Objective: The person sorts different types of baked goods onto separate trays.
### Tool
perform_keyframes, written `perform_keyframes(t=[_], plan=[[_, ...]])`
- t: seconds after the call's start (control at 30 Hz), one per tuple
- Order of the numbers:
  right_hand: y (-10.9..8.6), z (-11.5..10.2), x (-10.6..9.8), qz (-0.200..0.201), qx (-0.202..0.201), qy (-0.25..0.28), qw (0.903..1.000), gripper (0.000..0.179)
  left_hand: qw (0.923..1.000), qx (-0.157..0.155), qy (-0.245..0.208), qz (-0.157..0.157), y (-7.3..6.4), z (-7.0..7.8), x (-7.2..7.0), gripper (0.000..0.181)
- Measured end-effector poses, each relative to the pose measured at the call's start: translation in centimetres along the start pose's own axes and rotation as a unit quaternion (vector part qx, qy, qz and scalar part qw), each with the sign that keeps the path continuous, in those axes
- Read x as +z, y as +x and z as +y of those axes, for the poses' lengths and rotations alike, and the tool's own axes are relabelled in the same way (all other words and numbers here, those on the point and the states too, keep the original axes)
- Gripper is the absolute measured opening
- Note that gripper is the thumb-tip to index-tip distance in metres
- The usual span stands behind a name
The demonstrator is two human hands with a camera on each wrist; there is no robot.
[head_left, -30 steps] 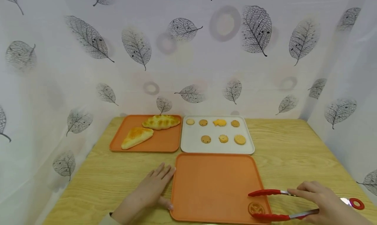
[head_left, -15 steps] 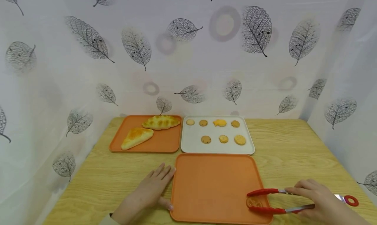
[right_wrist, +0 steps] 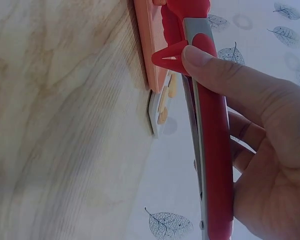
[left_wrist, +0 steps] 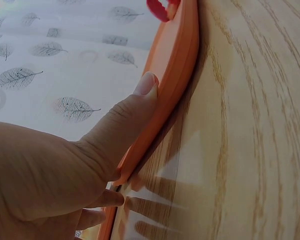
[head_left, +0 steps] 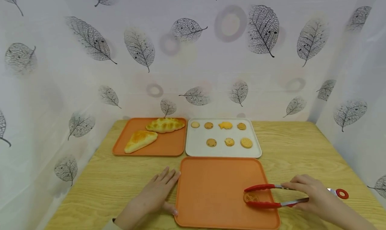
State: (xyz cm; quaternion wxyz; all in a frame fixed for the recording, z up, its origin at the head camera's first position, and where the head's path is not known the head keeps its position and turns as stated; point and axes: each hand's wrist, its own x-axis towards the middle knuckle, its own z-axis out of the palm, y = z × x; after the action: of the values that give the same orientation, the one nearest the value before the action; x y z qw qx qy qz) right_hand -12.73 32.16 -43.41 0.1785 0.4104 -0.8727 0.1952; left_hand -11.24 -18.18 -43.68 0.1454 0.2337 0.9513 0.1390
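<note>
My right hand [head_left: 313, 197] grips a pair of red-tipped metal tongs [head_left: 265, 205] over the right part of the near orange tray [head_left: 217, 183]. Between the tong tips is a round, pretzel-patterned cookie [head_left: 250, 198], low over the tray. In the right wrist view, the thumb presses the red grip of the tongs [right_wrist: 214, 150], with the fingers behind it. My left hand [head_left: 153, 196] lies flat on the table at the tray's left side, fingers extended. Its thumb touches the tray rim [left_wrist: 175, 75] in the left wrist view.
Behind the near tray, a white tray [head_left: 223, 152] holds several small cookies, among them a fish-shaped cookie [head_left: 225, 125]. To its left, another orange tray [head_left: 169, 149] bears a triangular bread [head_left: 140, 141] and a braided bread [head_left: 165, 125]. A leaf-patterned curtain [head_left: 193, 66] surrounds the wooden table [head_left: 120, 179].
The right hand and tongs have moved left and farther back over the near tray, the pretzel-patterned cookie travelling along between the tips. The left hand has stayed put.
</note>
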Motion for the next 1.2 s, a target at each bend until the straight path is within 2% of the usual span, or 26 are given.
perform_keyframes(t=[0.37, 0.67, 0.9, 1.2], plan=[[3.5, 0.3, 1.4, 0.010, -0.022, 0.010, 0.9997, 0.066, 1.0000, 0.006, 0.003, 0.005, 0.0, 0.0, 0.0, 0.123], [7.3, 0.2, 2.8, 0.005, -0.026, 0.010, 0.9996, 0.063, 1.0000, 0.002, 0.004, 0.004, 0.0, -0.1, 0.1, 0.125], [10.5, 0.8, 3.6, 0.014, -0.061, 0.030, 0.9976, 0.059, 1.0000, 0.002, 0.006, 0.003, 0.1, 0.0, 0.2, 0.125], [14.8, 1.7, 3.9, 0.014, -0.071, 0.000, 0.9974, 0.060, 0.9999, 0.002, 0.010, 0.009, 0.1, -0.1, 0.2, 0.124]])
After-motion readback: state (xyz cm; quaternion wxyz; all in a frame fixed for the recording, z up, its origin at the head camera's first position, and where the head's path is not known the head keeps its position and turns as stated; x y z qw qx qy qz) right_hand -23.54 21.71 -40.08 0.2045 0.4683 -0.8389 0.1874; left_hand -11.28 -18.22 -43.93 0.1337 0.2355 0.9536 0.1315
